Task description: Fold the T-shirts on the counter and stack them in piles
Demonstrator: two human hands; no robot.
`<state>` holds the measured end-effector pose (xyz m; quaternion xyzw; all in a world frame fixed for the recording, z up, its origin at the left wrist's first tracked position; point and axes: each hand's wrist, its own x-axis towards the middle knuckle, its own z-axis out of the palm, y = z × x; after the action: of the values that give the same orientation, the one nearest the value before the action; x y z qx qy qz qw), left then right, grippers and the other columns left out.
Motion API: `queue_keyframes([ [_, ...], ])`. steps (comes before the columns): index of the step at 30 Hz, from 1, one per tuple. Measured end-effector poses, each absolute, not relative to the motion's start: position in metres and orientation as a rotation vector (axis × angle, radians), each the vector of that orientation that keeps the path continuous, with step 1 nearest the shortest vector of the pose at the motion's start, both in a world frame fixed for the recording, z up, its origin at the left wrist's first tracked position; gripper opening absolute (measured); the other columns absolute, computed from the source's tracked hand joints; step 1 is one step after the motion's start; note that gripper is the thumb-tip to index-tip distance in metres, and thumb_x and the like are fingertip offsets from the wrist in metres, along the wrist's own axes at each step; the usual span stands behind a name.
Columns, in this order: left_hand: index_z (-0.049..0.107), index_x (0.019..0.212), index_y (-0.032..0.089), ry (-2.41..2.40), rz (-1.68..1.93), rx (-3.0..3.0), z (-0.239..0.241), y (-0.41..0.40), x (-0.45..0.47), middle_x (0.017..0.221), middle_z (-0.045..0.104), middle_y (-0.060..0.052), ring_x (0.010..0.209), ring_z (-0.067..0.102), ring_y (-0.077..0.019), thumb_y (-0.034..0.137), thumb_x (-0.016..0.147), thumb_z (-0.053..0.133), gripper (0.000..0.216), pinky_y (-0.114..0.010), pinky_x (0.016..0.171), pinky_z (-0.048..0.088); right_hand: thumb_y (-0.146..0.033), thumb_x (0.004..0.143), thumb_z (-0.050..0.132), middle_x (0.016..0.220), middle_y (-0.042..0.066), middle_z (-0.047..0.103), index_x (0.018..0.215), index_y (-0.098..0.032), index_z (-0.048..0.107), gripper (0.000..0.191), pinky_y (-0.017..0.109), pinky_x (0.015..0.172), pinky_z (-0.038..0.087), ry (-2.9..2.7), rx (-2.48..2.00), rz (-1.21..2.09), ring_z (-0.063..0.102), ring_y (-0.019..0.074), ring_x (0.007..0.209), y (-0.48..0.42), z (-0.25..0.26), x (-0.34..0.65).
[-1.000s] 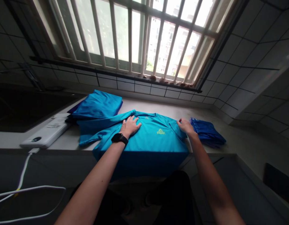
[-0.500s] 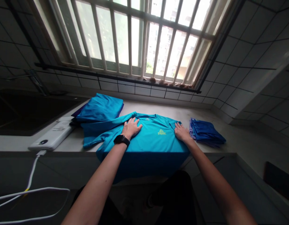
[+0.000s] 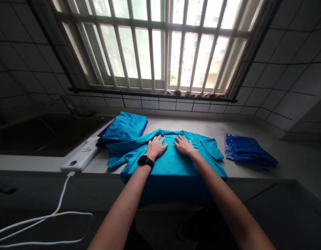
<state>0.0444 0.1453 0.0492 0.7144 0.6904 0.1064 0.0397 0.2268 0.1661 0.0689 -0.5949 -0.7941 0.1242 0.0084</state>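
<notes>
A turquoise T-shirt lies spread on the counter, collar toward the window, its lower part hanging over the front edge. My left hand rests flat on the shirt's left chest, just below the collar, fingers spread; a black watch is on that wrist. On the upper chest, right of the middle, my right hand lies with its fingers apart and covers the printed logo. The left sleeve stretches out toward a folded pile of turquoise and dark blue clothes. The right sleeve lies out to the side.
Folded blue and lilac clothes lie on the counter at the right. At the left are a white power bank with a white cable hanging off the edge, and a dark sink. A barred window stands behind.
My right hand has moved left from the right sleeve onto the upper chest, and the sleeve now lies free. My left hand stays on the shirt. The view has shifted.
</notes>
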Motion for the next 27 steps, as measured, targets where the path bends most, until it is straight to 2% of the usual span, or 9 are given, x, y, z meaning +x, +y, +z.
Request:
queue_keyframes([
  [4, 0.05, 0.157, 0.032, 2.059, 0.326, 2.255, 0.049, 0.142, 0.043, 0.17, 0.039, -0.007, 0.158, 0.033, -0.0325, 0.046, 0.103, 0.043, 0.056, -0.061, 0.123, 0.033, -0.049, 0.111, 0.022, 0.179, 0.003, 0.013, 0.169, -0.03, 0.025, 0.061, 0.067, 0.128, 0.012, -2.431, -1.856, 0.317, 0.008, 0.0301, 0.165, 0.17, 0.052, 0.221],
  [6, 0.054, 0.154, 0.032, 1.988, 0.323, 2.354, 0.051, 0.141, 0.047, 0.167, 0.045, -0.006, 0.156, 0.037, -0.0306, 0.042, 0.104, 0.044, 0.052, -0.057, 0.124, 0.034, -0.048, 0.111, 0.023, 0.178, 0.003, 0.014, 0.169, -0.03, 0.026, 0.062, 0.067, 0.128, 0.012, -2.424, -1.853, 0.313, 0.009, 0.0305, 0.165, 0.171, 0.049, 0.222],
  [9, 0.062, 0.146, 0.026, 1.867, 0.269, 2.586, 0.058, 0.134, 0.055, 0.157, 0.057, -0.009, 0.147, 0.05, -0.0273, 0.027, 0.104, 0.043, 0.047, -0.048, 0.124, 0.036, -0.048, 0.111, 0.025, 0.178, 0.004, 0.016, 0.169, -0.03, 0.027, 0.061, 0.066, 0.128, 0.013, -2.419, -1.849, 0.297, 0.011, 0.0307, 0.164, 0.171, 0.048, 0.224],
  [12, 0.064, 0.141, 0.02, 1.977, 0.216, 2.661, 0.071, 0.113, 0.05, 0.143, 0.067, -0.015, 0.134, 0.061, -0.0277, 0.015, 0.102, 0.037, 0.047, -0.047, 0.122, 0.038, -0.047, 0.111, 0.026, 0.178, 0.003, 0.017, 0.168, -0.031, 0.028, 0.06, 0.065, 0.129, 0.012, -2.42, -1.831, 0.291, 0.012, 0.0301, 0.164, 0.17, 0.049, 0.225],
  [14, 0.064, 0.137, 0.017, 2.287, 0.285, 2.446, 0.08, 0.089, 0.03, 0.135, 0.069, -0.019, 0.127, 0.064, -0.0314, 0.015, 0.102, 0.036, 0.046, -0.049, 0.114, 0.044, -0.047, 0.11, 0.026, 0.178, 0.003, 0.017, 0.168, -0.031, 0.029, 0.06, 0.066, 0.128, 0.012, -2.418, -1.819, 0.297, 0.012, 0.0303, 0.164, 0.17, 0.048, 0.225],
  [16, 0.063, 0.134, 0.013, 2.663, 0.423, 1.983, 0.086, 0.063, -0.002, 0.133, 0.068, -0.024, 0.124, 0.064, -0.0374, 0.025, 0.102, 0.039, 0.042, -0.051, 0.103, 0.051, -0.047, 0.11, 0.026, 0.178, 0.004, 0.017, 0.168, -0.031, 0.029, 0.06, 0.067, 0.128, 0.012, -2.412, -1.81, 0.302, 0.011, 0.0308, 0.164, 0.17, 0.047, 0.225],
  [20, 0.054, 0.138, 0.003, 2.924, 0.586, 1.186, 0.085, 0.03, -0.072, 0.141, 0.059, -0.035, 0.136, 0.054, -0.0478, 0.047, 0.096, 0.055, 0.06, -0.059, 0.105, 0.049, -0.047, 0.11, 0.027, 0.178, 0.004, 0.017, 0.168, -0.03, 0.03, 0.061, 0.067, 0.128, 0.012, -2.409, -1.811, 0.306, 0.011, 0.0316, 0.164, 0.171, 0.046, 0.225],
  [24, 0.053, 0.137, 0.007, 2.691, 0.934, 1.093, 0.075, 0.036, -0.111, 0.141, 0.061, -0.033, 0.138, 0.056, -0.0444, 0.031, 0.079, 0.078, 0.068, -0.055, 0.11, 0.047, -0.048, 0.11, 0.024, 0.178, 0.004, 0.016, 0.169, -0.029, 0.028, 0.062, 0.068, 0.128, 0.014, -2.421, -1.812, 0.284, 0.012, 0.0316, 0.164, 0.171, 0.045, 0.225],
  [27, 0.063, 0.12, 0.01, 2.518, 1.208, 1.137, 0.071, 0.045, -0.121, 0.118, 0.075, -0.024, 0.114, 0.072, -0.0376, 0.02, 0.071, 0.079, 0.053, -0.047, 0.096, 0.056, -0.049, 0.109, 0.02, 0.178, 0.004, 0.015, 0.169, -0.029, 0.026, 0.064, 0.067, 0.128, 0.015, -2.445, -1.823, 0.26, 0.011, 0.0311, 0.164, 0.171, 0.046, 0.225],
])
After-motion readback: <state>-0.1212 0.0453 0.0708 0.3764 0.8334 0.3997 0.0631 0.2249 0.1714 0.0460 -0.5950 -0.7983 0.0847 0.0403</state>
